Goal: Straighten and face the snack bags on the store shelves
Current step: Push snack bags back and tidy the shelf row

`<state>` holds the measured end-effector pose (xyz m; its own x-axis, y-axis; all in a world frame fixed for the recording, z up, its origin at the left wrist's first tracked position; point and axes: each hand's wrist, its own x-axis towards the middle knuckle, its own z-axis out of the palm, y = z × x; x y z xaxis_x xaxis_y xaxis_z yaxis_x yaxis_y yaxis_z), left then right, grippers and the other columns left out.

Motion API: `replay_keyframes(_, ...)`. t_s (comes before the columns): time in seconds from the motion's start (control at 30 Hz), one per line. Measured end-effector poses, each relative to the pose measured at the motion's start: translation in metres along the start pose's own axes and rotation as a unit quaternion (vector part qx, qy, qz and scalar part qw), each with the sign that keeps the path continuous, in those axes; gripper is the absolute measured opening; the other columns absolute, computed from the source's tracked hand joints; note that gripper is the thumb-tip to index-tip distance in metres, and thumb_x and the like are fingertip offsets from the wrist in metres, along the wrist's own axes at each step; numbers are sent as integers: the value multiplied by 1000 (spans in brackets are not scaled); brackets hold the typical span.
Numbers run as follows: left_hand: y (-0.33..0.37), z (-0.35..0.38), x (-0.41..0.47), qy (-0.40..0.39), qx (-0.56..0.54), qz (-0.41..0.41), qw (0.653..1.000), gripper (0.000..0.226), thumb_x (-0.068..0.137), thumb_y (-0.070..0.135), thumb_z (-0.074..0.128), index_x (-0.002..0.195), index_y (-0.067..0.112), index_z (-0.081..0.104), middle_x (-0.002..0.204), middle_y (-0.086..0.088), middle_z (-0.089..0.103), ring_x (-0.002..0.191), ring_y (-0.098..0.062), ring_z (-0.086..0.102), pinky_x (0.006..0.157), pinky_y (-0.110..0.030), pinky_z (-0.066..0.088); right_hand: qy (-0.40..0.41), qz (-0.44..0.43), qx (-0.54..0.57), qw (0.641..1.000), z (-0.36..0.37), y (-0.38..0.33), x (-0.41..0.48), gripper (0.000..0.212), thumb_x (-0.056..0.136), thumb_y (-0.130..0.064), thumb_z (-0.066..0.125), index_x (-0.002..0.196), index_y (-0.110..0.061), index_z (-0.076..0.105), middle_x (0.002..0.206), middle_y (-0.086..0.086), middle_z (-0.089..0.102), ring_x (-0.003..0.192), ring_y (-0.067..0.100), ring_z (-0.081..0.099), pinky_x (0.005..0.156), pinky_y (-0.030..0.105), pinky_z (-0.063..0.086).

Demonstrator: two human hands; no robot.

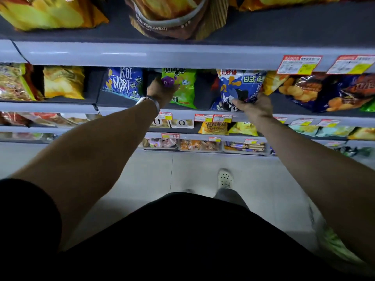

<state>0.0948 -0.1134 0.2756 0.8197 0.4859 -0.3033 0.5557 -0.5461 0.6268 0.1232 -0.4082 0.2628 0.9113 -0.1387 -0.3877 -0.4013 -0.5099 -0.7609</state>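
Note:
On the middle shelf [60, 107] stand several snack bags. My left hand [160, 92] grips the left edge of a green bag [183, 88] with a purple cartoon figure. To its left a blue Koi Mori bag [123, 82] leans upright. My right hand [253, 107] holds the lower part of a blue and white bag [239, 84] with Chinese lettering, which tilts to the left. There is a dark gap between the green bag and this one.
Orange and purple bags [324, 92] lie to the right, yellow bags [63, 82] to the left. Larger bags [174, 15] sit on the shelf above, boxed snacks [198, 145] on lower shelves. Price tags [298, 64] hang on the rails. My shoe [225, 178] stands on the grey floor.

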Motion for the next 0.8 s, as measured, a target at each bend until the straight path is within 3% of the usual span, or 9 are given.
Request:
replay_keyframes(0.1, -2, -2, -7, 27, 11, 5, 1000, 49, 93, 47, 75, 125, 9, 72, 120, -17, 73, 117, -35, 66, 74, -30, 38, 18, -30, 14, 999, 5, -3, -5, 55, 75, -37, 92, 118, -9, 71, 120, 3, 74, 110, 18, 69, 92, 22, 52)
replay_keyframes(0.23, -31, -15, -21, 93, -26, 50, 994, 39, 95, 43, 72, 99, 4, 74, 87, -17, 69, 93, -40, 68, 64, -32, 32, 28, -75, 39, 996, 20, -9, -26, 38, 77, -32, 91, 106, -13, 73, 107, 0, 76, 98, 12, 68, 94, 28, 54)
replay_keyframes(0.47, -109, -47, -80, 144, -120, 41, 981, 40, 88, 46, 75, 91, 6, 71, 78, -9, 71, 78, -34, 67, 63, -39, 47, -29, -94, 60, 993, 73, -43, -52, 41, 76, -39, 90, 107, -16, 75, 97, -9, 74, 91, 8, 69, 85, 22, 52)
replay_keyframes(0.53, -128, -52, -94, 148, -125, 34, 980, 38, 88, 45, 75, 89, 8, 68, 76, -7, 69, 74, -32, 64, 61, -36, 43, -46, -97, 59, 993, 93, -56, -56, 39, 76, -41, 90, 105, -19, 74, 94, -11, 71, 87, 6, 66, 80, 18, 49)
replay_keyframes(0.7, -161, -61, -118, 175, -126, 4, 977, 44, 85, 49, 73, 94, 6, 70, 80, -12, 73, 79, -36, 67, 69, -46, 52, -75, -93, 32, 992, 131, -81, -50, 30, 80, -41, 87, 98, -23, 71, 101, -3, 74, 87, 12, 64, 76, 20, 46)
replay_keyframes(0.8, -165, -64, -126, 177, -122, -1, 977, 41, 86, 46, 76, 94, 6, 72, 80, -11, 74, 80, -35, 68, 69, -44, 52, -79, -83, 0, 993, 145, -91, -36, 39, 80, -46, 85, 102, -17, 69, 104, 1, 71, 94, 16, 63, 78, 23, 46)
